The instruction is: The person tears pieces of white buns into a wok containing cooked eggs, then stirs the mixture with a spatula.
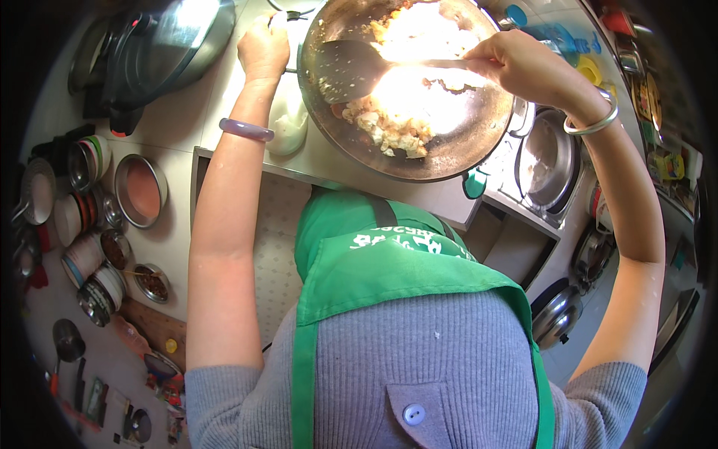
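A large wok [449, 160] stands on a pale counter before me, with browned, crumbled food [392, 132] inside. Strong glare washes out part of the food. My right hand [519, 67] grips the handle of a dark spatula [353, 70], whose broad blade is over the left part of the wok and carries small food bits. My left hand [265, 50] is closed beside the wok's left rim, near a thin metal handle there; whether its fingers wrap that handle is not plain.
Left of the wok stand a dark lidded electric cooker [168, 56], a metal bowl of pinkish liquid [141, 191] and several small bowls. On the right are a metal pan [547, 160] and a blue plastic bottle [552, 42]. The counter's edge [336, 182] runs close before my apron.
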### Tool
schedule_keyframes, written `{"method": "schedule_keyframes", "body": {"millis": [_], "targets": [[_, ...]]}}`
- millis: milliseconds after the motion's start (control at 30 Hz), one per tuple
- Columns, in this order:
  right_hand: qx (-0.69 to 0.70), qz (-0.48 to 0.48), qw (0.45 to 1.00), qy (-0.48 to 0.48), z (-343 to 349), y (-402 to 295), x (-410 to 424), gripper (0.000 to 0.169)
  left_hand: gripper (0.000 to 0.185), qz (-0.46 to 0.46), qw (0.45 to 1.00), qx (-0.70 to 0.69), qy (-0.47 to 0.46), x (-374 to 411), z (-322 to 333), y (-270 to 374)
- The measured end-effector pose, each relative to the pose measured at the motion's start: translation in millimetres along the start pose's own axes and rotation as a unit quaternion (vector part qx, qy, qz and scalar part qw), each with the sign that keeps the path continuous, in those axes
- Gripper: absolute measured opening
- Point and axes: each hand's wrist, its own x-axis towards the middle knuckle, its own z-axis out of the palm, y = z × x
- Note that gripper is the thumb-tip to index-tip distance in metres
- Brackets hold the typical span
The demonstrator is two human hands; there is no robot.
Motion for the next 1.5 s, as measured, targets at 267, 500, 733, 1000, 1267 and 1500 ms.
{"method": "schedule_keyframes", "body": {"millis": [267, 500, 733, 1000, 1267, 1500], "targets": [[-0.025, 0.058, 0.997, -0.044, 17.1, 7.0, 3.0, 0.02, 0.034, 0.009, 1.0, -0.009, -0.005, 1.0, 2.2, 3.8], [-0.123, 0.063, 0.989, -0.045, 17.8, -7.8, -14.0, 0.022, 0.033, 0.002, 1.0, -0.014, -0.008, -0.4, -0.8, 1.6], [-0.15, 0.153, 0.977, 0.013, -13.3, 14.3, -50.9, 0.021, 0.031, 0.003, 1.0, -0.022, -0.008, -1.0, -0.3, -0.1], [-0.297, 0.087, 0.941, 0.139, 9.5, 58.5, -53.1, 0.015, 0.032, 0.004, 1.0, -0.008, -0.007, -1.3, 0.6, 2.0], [-0.241, 0.094, 0.961, 0.097, 21.4, 11.1, -3.2, 0.017, 0.033, 0.003, 1.0, 0.006, -0.008, 2.4, 1.3, -4.4], [-0.217, 0.02, 0.968, 0.121, 41.8, -18.5, -20.3, 0.016, 0.033, 0.008, 1.0, 0.012, -0.003, -0.1, 0.0, 1.2]]}}
